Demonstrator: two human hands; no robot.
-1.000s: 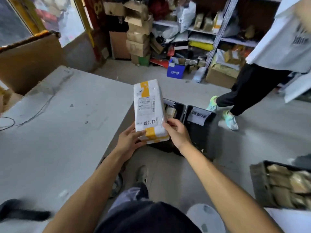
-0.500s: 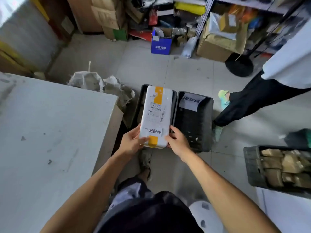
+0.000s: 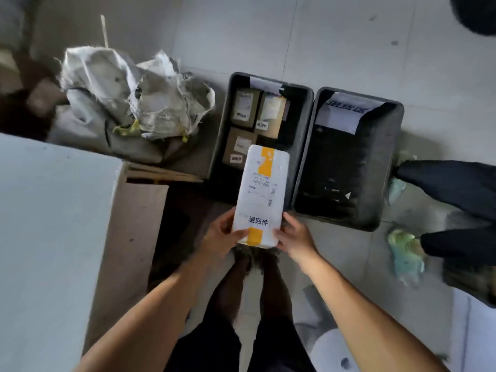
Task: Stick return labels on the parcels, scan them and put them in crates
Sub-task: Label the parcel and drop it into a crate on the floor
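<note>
Presently: one white parcel [image 3: 261, 194] with yellow tape and a return label [image 3: 258, 220], gripped at its near end by the left hand [image 3: 218, 237] and right hand [image 3: 295, 237], fingers curled round either edge, over the near edge of the left crate [image 3: 222, 135]. That crate holds three labelled brown boxes [image 3: 243, 108]; the right crate [image 3: 386, 167] touches it. Crumpled sack [image 3: 134, 95] beside the table [image 3: 53, 237].

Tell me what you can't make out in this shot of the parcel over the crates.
- White parcel: small print blurred, underside hidden; left hand and right hand cover its near corners.
- Left crate: near floor hidden by the parcel.
- Right crate: interior too dark; paper sign blurred.
- Bystander's legs: cut by right edge.
</note>
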